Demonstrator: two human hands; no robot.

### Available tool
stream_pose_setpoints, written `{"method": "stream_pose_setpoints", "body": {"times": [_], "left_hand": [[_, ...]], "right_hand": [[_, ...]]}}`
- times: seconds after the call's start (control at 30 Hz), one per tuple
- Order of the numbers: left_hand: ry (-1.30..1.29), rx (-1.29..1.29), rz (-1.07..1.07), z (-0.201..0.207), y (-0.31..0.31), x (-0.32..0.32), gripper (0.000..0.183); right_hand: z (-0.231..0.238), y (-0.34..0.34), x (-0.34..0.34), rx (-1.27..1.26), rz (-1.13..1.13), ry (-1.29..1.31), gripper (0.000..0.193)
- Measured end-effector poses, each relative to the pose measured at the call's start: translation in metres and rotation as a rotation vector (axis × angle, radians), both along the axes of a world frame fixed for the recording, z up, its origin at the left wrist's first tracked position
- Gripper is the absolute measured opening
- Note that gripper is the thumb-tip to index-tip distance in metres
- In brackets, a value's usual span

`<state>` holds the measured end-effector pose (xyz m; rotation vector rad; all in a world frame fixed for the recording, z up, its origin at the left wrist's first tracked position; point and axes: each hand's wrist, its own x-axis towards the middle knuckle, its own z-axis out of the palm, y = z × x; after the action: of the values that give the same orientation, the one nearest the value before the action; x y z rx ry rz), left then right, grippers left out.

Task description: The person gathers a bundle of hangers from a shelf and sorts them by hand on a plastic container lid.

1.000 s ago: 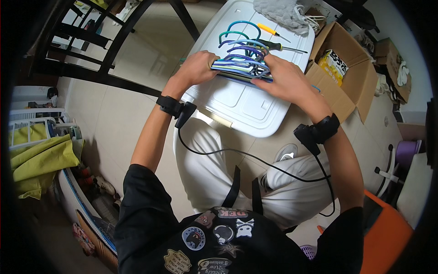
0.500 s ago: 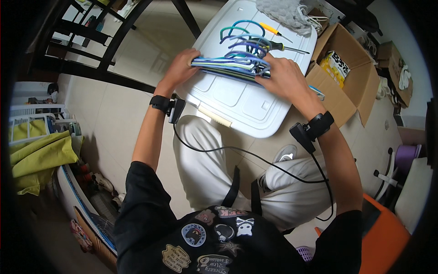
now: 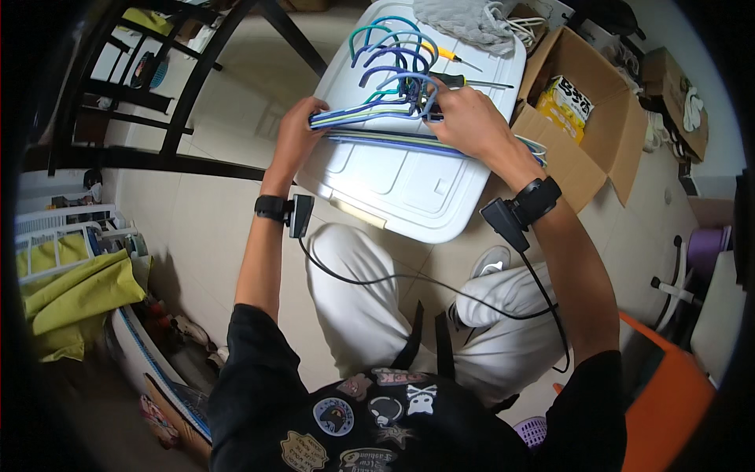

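Observation:
A bundle of clothes hangers [image 3: 366, 116] in blue, green and purple stands over the white lid of a storage box [image 3: 370, 177]. Their hooks fan upward and toward the far side, and their lower bars run across the lid. My left hand [image 3: 300, 130] is closed round the left ends of the hangers. At the base of the hooks, my right hand [image 3: 476, 126] grips the bundle between thumb and fingers; some fingertips are hidden. Just beyond the hooks lie a yellow-handled screwdriver [image 3: 447, 54] and a black-handled screwdriver [image 3: 454, 80].
Grey cloth [image 3: 464, 23] lies at the lid's far end. An open cardboard box [image 3: 617, 130] with a yellow package [image 3: 565, 108] stands to the right. A black metal frame [image 3: 200, 79] rises at the left. A cable [image 3: 409, 276] hangs between my wrist devices.
The hangers have tipped so their bars and hooks spread further apart, and more of the triangles shows. Both hands keep their hold. The whole view has shifted slightly.

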<state>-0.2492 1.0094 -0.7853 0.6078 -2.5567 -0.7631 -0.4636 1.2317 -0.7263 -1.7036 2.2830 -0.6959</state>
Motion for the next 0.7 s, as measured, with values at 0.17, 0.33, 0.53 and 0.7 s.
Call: {"method": "stream_pose_setpoints", "body": {"times": [0.17, 0.33, 0.53, 0.7], "left_hand": [[0.059, -0.097, 0.134, 0.048, 0.031, -0.019, 0.062], [0.482, 0.781, 0.371, 0.107, 0.087, -0.038, 0.09], [0.67, 1.764, -0.102, 0.172, 0.197, -0.111, 0.092], [0.58, 1.802, 0.034, 0.272, 0.263, -0.144, 0.039]], "right_hand": [[0.012, 0.034, -0.026, 0.023, -0.053, -0.125, 0.03], [0.096, 0.082, -0.055, -0.074, -0.171, -0.276, 0.022], [0.213, 0.162, -0.068, -0.194, -0.348, -0.376, 0.014], [0.305, 0.246, -0.052, -0.075, -0.651, -0.628, 0.011]]}}
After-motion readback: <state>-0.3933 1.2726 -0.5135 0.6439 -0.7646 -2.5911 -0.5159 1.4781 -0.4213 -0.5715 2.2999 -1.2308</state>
